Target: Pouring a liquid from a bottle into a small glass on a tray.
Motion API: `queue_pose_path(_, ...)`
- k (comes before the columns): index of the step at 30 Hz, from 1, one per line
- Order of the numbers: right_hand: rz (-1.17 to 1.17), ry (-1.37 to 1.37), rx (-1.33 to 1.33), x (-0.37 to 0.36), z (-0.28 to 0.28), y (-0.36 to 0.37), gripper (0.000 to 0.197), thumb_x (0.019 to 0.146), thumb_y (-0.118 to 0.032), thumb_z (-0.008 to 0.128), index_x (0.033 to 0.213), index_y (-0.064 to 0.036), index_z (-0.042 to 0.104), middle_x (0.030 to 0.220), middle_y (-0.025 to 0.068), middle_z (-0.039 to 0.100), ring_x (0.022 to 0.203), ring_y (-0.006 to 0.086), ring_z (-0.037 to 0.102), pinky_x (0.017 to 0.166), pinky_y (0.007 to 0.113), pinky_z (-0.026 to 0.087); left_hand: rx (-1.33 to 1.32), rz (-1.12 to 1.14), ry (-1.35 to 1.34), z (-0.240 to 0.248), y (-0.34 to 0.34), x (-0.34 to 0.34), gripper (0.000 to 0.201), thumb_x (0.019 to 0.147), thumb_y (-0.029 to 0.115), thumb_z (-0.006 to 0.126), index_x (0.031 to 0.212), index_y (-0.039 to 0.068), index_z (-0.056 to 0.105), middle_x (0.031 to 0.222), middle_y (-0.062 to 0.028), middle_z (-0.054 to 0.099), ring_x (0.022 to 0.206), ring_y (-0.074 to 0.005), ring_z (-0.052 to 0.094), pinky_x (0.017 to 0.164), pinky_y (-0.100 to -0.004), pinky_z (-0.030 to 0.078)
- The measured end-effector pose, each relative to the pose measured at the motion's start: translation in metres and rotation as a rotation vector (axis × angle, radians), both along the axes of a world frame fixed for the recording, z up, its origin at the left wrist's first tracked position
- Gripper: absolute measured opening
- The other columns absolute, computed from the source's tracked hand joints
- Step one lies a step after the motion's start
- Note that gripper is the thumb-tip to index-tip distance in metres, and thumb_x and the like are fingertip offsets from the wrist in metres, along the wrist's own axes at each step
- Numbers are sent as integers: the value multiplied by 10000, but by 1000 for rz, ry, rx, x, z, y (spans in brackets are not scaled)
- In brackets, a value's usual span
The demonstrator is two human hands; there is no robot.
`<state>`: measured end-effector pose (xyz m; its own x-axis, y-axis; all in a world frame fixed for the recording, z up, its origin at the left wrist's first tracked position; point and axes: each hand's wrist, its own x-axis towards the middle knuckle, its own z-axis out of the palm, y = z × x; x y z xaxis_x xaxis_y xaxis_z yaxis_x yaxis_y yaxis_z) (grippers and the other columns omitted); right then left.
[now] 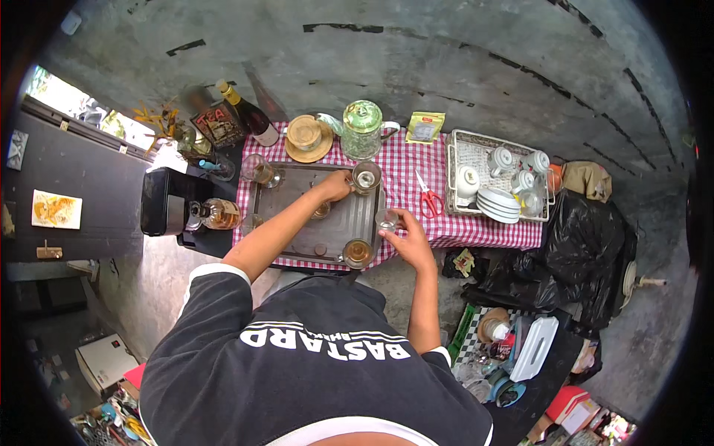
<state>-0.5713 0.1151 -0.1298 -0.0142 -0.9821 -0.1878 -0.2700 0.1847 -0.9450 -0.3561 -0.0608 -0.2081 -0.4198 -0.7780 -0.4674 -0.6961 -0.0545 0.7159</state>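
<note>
My left hand (336, 186) reaches across a dark metal tray (290, 230), its fingers closed at the side of a glass cup (366, 178) at the tray's far right corner. At the tray's right edge my right hand (409, 236) holds a small clear drinking glass (387, 219) between thumb and fingers. Another glass cup (358, 253), with brownish liquid in it, stands at the near right corner. Partly hidden below my left hand is a further glass (321, 211). A glass cup (260, 172) leans or lies at the tray's far left.
Behind the tray stand a green patterned teapot (362, 132) and a wooden cup on a saucer (306, 136). Red-handled scissors (430, 202), a yellow packet (425, 127) and a white basket (452, 160) of cups and saucers are to the right. Bottles (222, 214) stand left.
</note>
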Motion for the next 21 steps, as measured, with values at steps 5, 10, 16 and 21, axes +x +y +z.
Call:
queue_pose_path(5, 27, 24, -58, 5, 3, -4, 551, 813, -144, 839, 1275, -1, 576, 1171, 142, 672, 1043, 238, 680, 908, 364, 539, -324, 72, 1, 26, 19, 12, 285, 836, 23, 621, 1113, -38, 641, 1156, -199, 660, 1041, -307, 660, 867, -401, 523)
queue_pose_path(10, 109, 16, -84, 29, 21, -18, 561, 810, -150, 841, 1283, -5, 575, 1183, 136, 660, 1058, 234, 667, 919, 360, 530, -342, 177, 243, 56, 48, 40, 290, 795, -77, 542, 1061, -23, 643, 1017, -139, 619, 882, -227, 629, 785, -333, 503)
queue_pose_path(16, 228, 49, -121, 67, 40, -32, 552, 794, -128, 851, 1266, -15, 586, 1157, 106, 662, 1063, 208, 652, 941, 349, 517, -221, 253, 317, 82, 88, 68, 264, 821, -102, 557, 1054, -15, 644, 959, -74, 560, 828, -155, 555, 761, -294, 478)
queue_pose_path(21, 295, 41, -154, 104, 55, -37, 566, 789, -161, 855, 1258, -4, 580, 1126, 114, 658, 1044, 229, 654, 936, 354, 513, -178, 210, 412, 97, 103, 91, 303, 857, -115, 533, 1116, 7, 633, 1027, -84, 542, 905, -166, 559, 814, -286, 472)
